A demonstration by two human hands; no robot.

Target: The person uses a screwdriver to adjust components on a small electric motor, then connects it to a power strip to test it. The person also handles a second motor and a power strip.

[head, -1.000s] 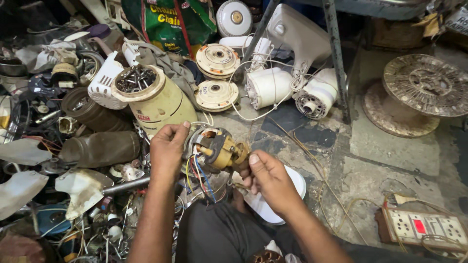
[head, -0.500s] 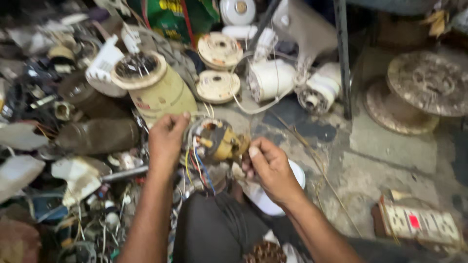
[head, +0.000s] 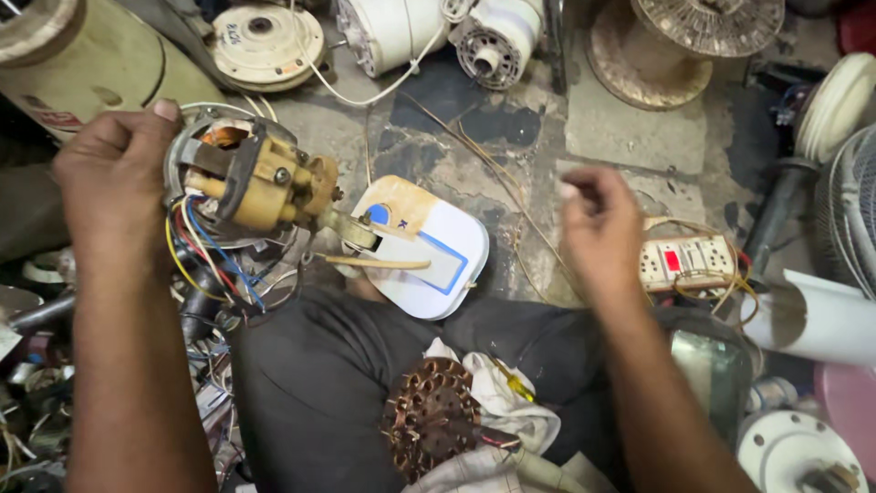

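My left hand [head: 114, 178] grips a fan motor [head: 246, 183] with a yellowish gear housing and a bundle of coloured wires hanging below it. The motor is held up above my lap at the left of the view. My right hand [head: 598, 228] is off the motor and hangs in the air to the right, blurred, with fingers loosely curled and nothing in them. A copper-wound stator [head: 433, 415] rests on a white cloth [head: 506, 411] in my lap. A white plastic cover with blue trim [head: 429, 251] lies on the floor beyond my knees.
A white power strip with a red switch [head: 684, 260] lies on the floor to the right. Fan motors [head: 493, 41], round housings [head: 265, 41], a beige cylinder [head: 82, 55] and a wooden spool [head: 675, 36] crowd the far side. A white pipe [head: 821, 315] lies at the right.
My right hand has let go of the motor and swung to the right. The view has shifted rightward and closer, while my left hand still holds the motor.
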